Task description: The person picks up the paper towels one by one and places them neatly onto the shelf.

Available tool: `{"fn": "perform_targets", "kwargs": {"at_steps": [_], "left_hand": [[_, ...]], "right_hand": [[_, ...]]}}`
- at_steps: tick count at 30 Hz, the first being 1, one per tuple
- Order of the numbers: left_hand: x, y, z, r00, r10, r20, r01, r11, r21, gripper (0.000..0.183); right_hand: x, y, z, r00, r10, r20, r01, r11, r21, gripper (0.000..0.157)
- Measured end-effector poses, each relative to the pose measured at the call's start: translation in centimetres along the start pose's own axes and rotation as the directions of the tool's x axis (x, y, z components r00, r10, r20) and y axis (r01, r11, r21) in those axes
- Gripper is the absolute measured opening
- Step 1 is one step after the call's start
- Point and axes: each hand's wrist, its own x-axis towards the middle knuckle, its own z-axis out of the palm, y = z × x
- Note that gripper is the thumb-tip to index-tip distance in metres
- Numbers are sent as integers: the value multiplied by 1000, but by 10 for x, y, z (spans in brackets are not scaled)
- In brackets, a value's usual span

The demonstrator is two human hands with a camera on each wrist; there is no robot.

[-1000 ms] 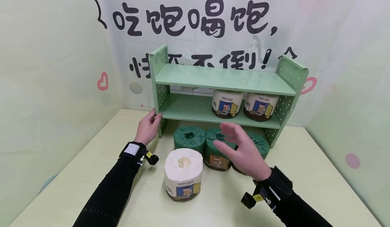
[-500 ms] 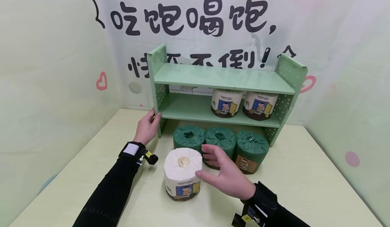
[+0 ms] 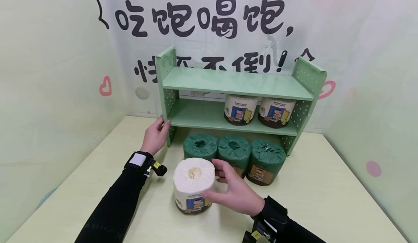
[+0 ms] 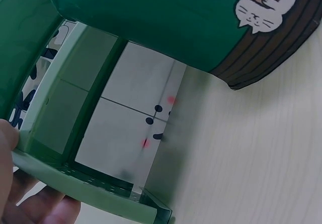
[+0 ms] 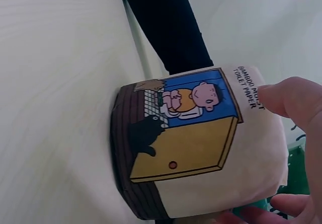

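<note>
My left hand (image 3: 155, 137) grips the lower left side panel of a small green shelf (image 3: 209, 115); in the left wrist view its fingertips (image 4: 55, 211) curl round the panel's edge. In front of the shelf, a white-wrapped toilet roll (image 3: 193, 177) stands upright on the table. My right hand (image 3: 236, 194) is at that roll's right side, thumb (image 5: 289, 100) on the printed front and fingers round toward the back. Behind it, three green-wrapped toilet rolls (image 3: 268, 157) stand in a row before the shelf's bottom opening. Two more white toilet rolls (image 3: 241, 109) stand on the middle board's right half.
A pale wood table (image 3: 326, 199) carries everything. A printed backdrop (image 3: 202, 18) with large black lettering rises close behind the shelf, and pale walls (image 3: 375, 101) stand at both sides. The shelf's top board (image 3: 235, 82) lies above the two white rolls.
My right hand has moved left and down from over the green rolls to the front white roll, its thumb and fingers closing in round it. My left hand has stayed on the shelf.
</note>
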Motion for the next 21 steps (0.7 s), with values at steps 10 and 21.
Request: {"fn": "perform_targets", "kwargs": {"at_steps": [10,21], "left_hand": [[0,3,-2,1000,29,-10,-29,999,21,48],[-1,3,-2,1000,23,-5,-23,1000,8,48]], "right_hand": [[3,7,4,1000,-7,7,7,1000,-19,95],[2,8,6,1000,8,3,-8,998,-69,84]]}}
